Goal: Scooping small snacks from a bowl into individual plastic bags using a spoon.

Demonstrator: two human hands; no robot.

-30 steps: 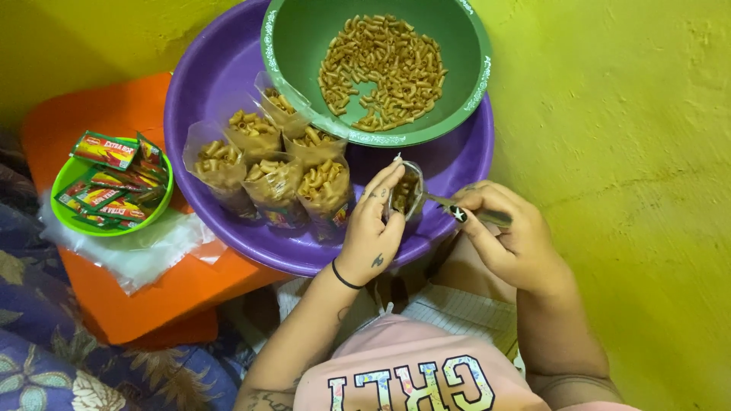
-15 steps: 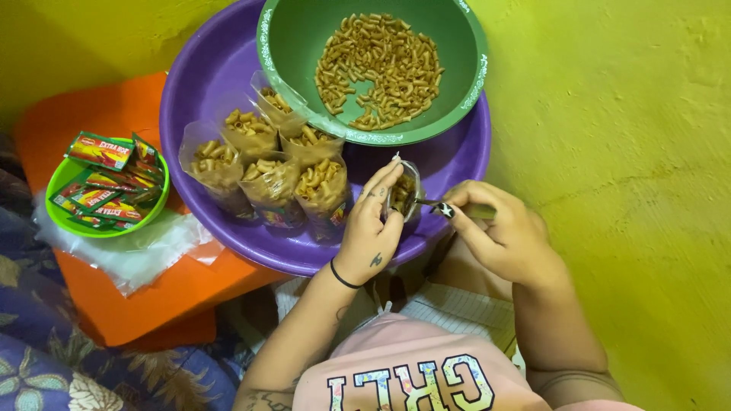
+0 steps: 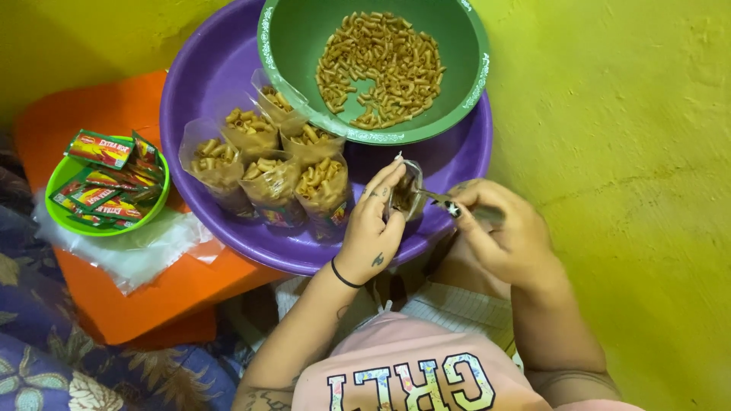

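My left hand holds a small clear plastic bag upright over the near rim of a big purple basin. My right hand grips a metal spoon whose tip is inside the bag's mouth. A green bowl of brown macaroni-like snacks rests on the basin's far side. Several filled clear bags of the same snack stand together in the basin, just left of my left hand.
On an orange stool at left sits a small light-green bowl of red-and-green sachets, with a stack of empty clear plastic bags beside it. Yellow floor lies to the right, patterned blue fabric at bottom left.
My right hand has moved the spoon left, from beside the small bag into its mouth. My left hand has kept the bag in place.
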